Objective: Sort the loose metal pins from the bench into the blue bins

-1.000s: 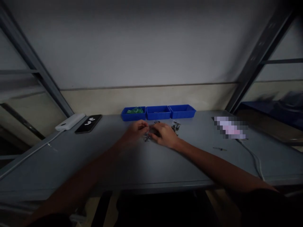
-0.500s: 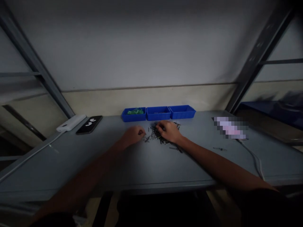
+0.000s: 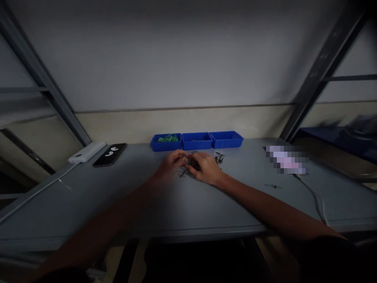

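Small thin metal pieces [image 3: 193, 162], rivet-like in shape, lie heaped between my two hands on the grey table. My right hand [image 3: 206, 168] is curled over the heap, with its fingers closed round some of the pieces. From the left, my left hand [image 3: 173, 162] meets it, its fingers bent and the tips close to my right fingertips. Dimness and blur hide what my left fingers hold, if anything. A few loose pieces [image 3: 183, 173] show below the left fingertips. More scattered pieces [image 3: 219, 157] lie beyond the right hand.
Behind the hands stand three blue bins: the left bin [image 3: 166, 147] holds green plastic, the middle bin [image 3: 196, 144] some thin pieces, beside a right bin [image 3: 227, 143]. A phone [image 3: 110, 154] and white power bank [image 3: 87, 152] lie left. A blurred-out device [image 3: 285, 159] and single metal piece [image 3: 273, 186] lie right.
My left hand has moved right, up to my right hand. My right hand has shifted slightly left and down, and the spread of metal pieces looks drawn together between them.
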The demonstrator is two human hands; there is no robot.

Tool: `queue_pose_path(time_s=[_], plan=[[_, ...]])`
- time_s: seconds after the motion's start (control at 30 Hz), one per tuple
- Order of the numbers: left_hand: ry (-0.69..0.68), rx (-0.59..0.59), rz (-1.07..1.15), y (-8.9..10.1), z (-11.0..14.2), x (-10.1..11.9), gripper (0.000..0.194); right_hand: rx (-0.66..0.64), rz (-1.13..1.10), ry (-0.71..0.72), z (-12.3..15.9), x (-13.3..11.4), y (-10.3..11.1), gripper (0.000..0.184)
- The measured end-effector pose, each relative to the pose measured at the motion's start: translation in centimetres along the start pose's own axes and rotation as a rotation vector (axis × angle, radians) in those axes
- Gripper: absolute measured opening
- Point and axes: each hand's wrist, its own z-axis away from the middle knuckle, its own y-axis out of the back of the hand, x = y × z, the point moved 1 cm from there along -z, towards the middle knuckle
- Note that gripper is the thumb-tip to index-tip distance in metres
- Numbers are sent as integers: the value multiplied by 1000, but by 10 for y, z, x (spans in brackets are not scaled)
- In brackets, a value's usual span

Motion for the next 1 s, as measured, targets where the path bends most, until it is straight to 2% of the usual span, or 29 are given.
queue_pose_path(time_s=[0.1,0.23,0.33,0.53,0.7,1.0], plan=[[67,76,101,-5,2,0,26,22,70,38,2,-5,0,32],[44,108,-76,-1,1,0,27,35,89,60,1,-8,2,30],[17,83,-203,1,1,1,30,25,105,47,0,-8,3,29],[-131,136,-354,-1,5,5,21,63,68,-82,-2,0,2,28],[-225,113,-429,-1,5,2,15,64,38,-76,-2,2,0,28],[-173,121,-424,-3,6,-3,18,48,-34,-12,2,-3,0,26]])
